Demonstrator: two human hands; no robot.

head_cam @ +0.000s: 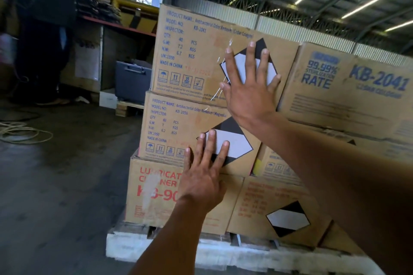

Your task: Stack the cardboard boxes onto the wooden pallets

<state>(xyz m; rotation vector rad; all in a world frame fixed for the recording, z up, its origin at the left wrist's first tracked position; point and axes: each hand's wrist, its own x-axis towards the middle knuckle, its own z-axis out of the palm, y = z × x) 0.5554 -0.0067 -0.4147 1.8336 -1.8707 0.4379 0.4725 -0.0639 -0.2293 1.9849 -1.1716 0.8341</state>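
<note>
Cardboard boxes (192, 56), brown, blue- and red-lettered.

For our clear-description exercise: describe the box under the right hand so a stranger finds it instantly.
Find the loaded pallet. At its near left corner three boxes stack up; the top box, under the right hand, is it. Its small blue print reads Cedar Cologne, where the box below reads Magnolia.
</note>
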